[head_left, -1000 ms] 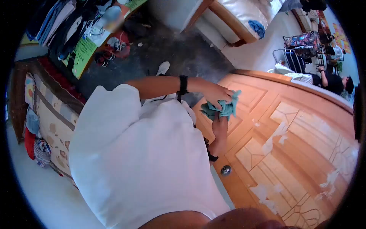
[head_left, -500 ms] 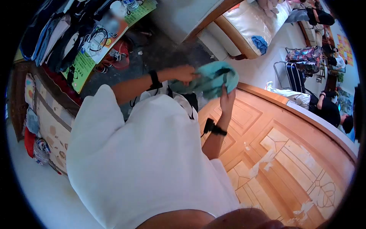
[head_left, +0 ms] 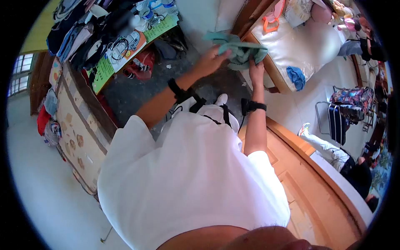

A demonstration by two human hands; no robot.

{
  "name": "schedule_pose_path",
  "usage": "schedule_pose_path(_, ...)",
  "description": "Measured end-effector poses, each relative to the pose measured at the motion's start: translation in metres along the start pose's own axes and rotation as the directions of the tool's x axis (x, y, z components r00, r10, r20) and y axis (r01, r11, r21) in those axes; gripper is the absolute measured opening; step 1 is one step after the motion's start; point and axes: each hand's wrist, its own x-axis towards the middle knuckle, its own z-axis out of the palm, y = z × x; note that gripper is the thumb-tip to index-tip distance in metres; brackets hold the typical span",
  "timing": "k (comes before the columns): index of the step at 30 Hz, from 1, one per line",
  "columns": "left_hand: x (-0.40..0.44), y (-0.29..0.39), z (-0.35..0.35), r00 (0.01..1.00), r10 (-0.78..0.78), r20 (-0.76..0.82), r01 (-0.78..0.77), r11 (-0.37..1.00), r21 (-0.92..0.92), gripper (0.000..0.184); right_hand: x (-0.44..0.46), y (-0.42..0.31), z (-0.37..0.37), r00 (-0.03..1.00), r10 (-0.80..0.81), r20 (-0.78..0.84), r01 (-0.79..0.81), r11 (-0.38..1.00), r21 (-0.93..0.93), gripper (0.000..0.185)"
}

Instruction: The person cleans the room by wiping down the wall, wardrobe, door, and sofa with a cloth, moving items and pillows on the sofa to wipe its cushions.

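A crumpled green cloth [head_left: 242, 53] is stretched between my two hands, out in front of my body by the door frame. My left hand [head_left: 213, 60] grips its left part, and some of the fabric spreads out above the fingers. At the lower right of the cloth, my right hand [head_left: 256, 71] has its fingers closed on a bunched fold. Part of the right fingers is hidden by the fabric. Each wrist wears a black band.
A cluttered table [head_left: 101, 77] with clothes, cables and bottles stands at the left. A red bag [head_left: 139, 66] lies under it. A wooden door [head_left: 291, 179] is at my right. Beyond are a bed [head_left: 287, 41] with a blue cloth [head_left: 296, 78], bags and other people.
Both hands have moved up and forward with the green cloth, away from the door's edge toward the bed's corner. The view has shifted, and the cloth is more spread at the left.
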Motion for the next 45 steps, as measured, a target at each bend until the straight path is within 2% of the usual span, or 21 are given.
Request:
schedule_pose_path(1, 0.004, 0.000, 0.000, 0.971, -0.230, 0.066, 0.234, 0.971, -0.056, 0.036, 0.020, 0.002, -0.004, 0.992, -0.126, 0.025, 0.126, 0.992, -0.017, 0.037)
schedule_pose_path(2, 0.009, -0.002, 0.005, 0.993, -0.105, -0.055, 0.105, 0.994, 0.007, 0.038, 0.039, 0.005, -0.009, 0.967, -0.249, 0.056, 0.251, 0.968, -0.031, 0.037)
schedule_pose_path(6, 0.034, 0.046, -0.002, 0.979, -0.188, -0.080, 0.181, 0.980, -0.086, 0.041, 0.085, -0.104, -0.037, 0.873, -0.482, 0.081, 0.470, 0.873, 0.127, 0.034)
schedule_pose_path(8, 0.065, 0.057, 0.000, 0.929, 0.190, -0.318, -0.207, 0.978, -0.021, 0.040, 0.094, -0.156, -0.030, 0.815, -0.572, -0.087, 0.576, 0.788, 0.217, 0.033)
schedule_pose_path(9, 0.076, 0.059, 0.000, 0.923, 0.200, -0.329, -0.213, 0.977, -0.006, 0.040, 0.095, -0.175, -0.025, 0.781, -0.593, -0.195, 0.624, 0.743, 0.243, 0.035)
schedule_pose_path(12, 0.100, 0.054, 0.001, 0.979, 0.046, -0.196, -0.021, 0.992, 0.127, 0.032, 0.122, -0.142, -0.011, 0.733, -0.656, -0.181, 0.675, 0.734, 0.072, 0.033)
schedule_pose_path(14, 0.103, 0.028, 0.007, 0.874, 0.471, -0.117, -0.399, 0.835, 0.379, 0.022, 0.125, -0.095, -0.004, 0.780, -0.619, -0.089, 0.625, 0.779, 0.053, 0.033)
schedule_pose_path(17, 0.096, -0.014, 0.029, 0.814, 0.560, -0.153, -0.431, 0.760, 0.487, 0.021, 0.132, -0.053, -0.007, 0.742, -0.665, 0.090, 0.669, 0.742, -0.036, 0.037)
schedule_pose_path(18, 0.098, -0.008, 0.033, 0.803, 0.572, -0.171, -0.440, 0.761, 0.477, 0.021, 0.133, -0.057, -0.012, 0.822, -0.562, 0.090, 0.561, 0.827, 0.036, 0.040)
schedule_pose_path(22, 0.112, 0.022, 0.017, 0.819, 0.566, -0.095, -0.480, 0.766, 0.428, 0.022, 0.162, -0.089, -0.043, 0.756, -0.615, 0.225, 0.613, 0.785, 0.085, 0.041)
schedule_pose_path(24, 0.124, 0.040, 0.017, 0.800, 0.590, -0.105, -0.506, 0.759, 0.410, 0.023, 0.171, -0.130, -0.063, 0.558, -0.822, 0.115, 0.820, 0.567, 0.077, 0.031)
schedule_pose_path(27, 0.144, 0.080, 0.030, 0.751, 0.649, -0.120, -0.572, 0.731, 0.371, 0.028, 0.180, -0.163, -0.077, 0.651, -0.757, 0.055, 0.737, 0.647, 0.196, 0.024)
schedule_pose_path(28, 0.149, 0.082, 0.033, 0.744, 0.657, -0.121, -0.574, 0.721, 0.387, 0.028, 0.189, -0.166, -0.076, 0.576, -0.817, 0.023, 0.806, 0.573, 0.150, 0.026)
schedule_pose_path(31, 0.146, 0.075, 0.044, 0.717, 0.676, -0.171, -0.515, 0.678, 0.524, 0.032, 0.192, -0.154, -0.061, 0.577, -0.817, -0.022, 0.804, 0.563, 0.191, 0.027)
schedule_pose_path(33, 0.134, 0.056, 0.046, 0.897, 0.438, -0.056, -0.366, 0.807, 0.464, 0.038, 0.194, -0.136, -0.062, 0.468, -0.883, 0.021, 0.877, 0.468, 0.110, 0.025)
schedule_pose_path(34, 0.128, 0.045, 0.052, 0.899, 0.433, -0.066, -0.352, 0.805, 0.476, 0.038, 0.191, -0.116, -0.059, 0.553, -0.824, 0.123, 0.806, 0.567, 0.173, 0.026)
schedule_pose_path(36, 0.120, 0.019, 0.061, 0.991, 0.130, -0.019, -0.115, 0.933, 0.340, 0.041, 0.185, -0.084, -0.051, 0.617, -0.759, 0.207, 0.724, 0.650, 0.230, 0.027)
schedule_pose_path(39, 0.117, -0.021, 0.089, 0.983, 0.161, -0.091, -0.104, 0.888, 0.447, 0.044, 0.174, -0.063, -0.046, 0.716, -0.619, 0.323, 0.545, 0.784, 0.296, 0.043)
schedule_pose_path(41, 0.123, -0.020, 0.105, 0.966, 0.215, -0.141, -0.126, 0.876, 0.465, 0.047, 0.187, -0.059, -0.054, 0.678, -0.593, 0.433, 0.517, 0.805, 0.292, 0.044)
schedule_pose_path(43, 0.123, -0.014, 0.121, 0.899, 0.286, -0.332, -0.030, 0.796, 0.605, 0.048, 0.201, -0.091, -0.073, 0.601, -0.690, 0.403, 0.584, 0.724, 0.368, 0.043)
schedule_pose_path(45, 0.138, 0.031, 0.124, 0.903, 0.267, -0.338, 0.034, 0.739, 0.673, 0.050, 0.212, -0.120, -0.090, 0.502, -0.782, 0.368, 0.608, 0.622, 0.494, 0.043)
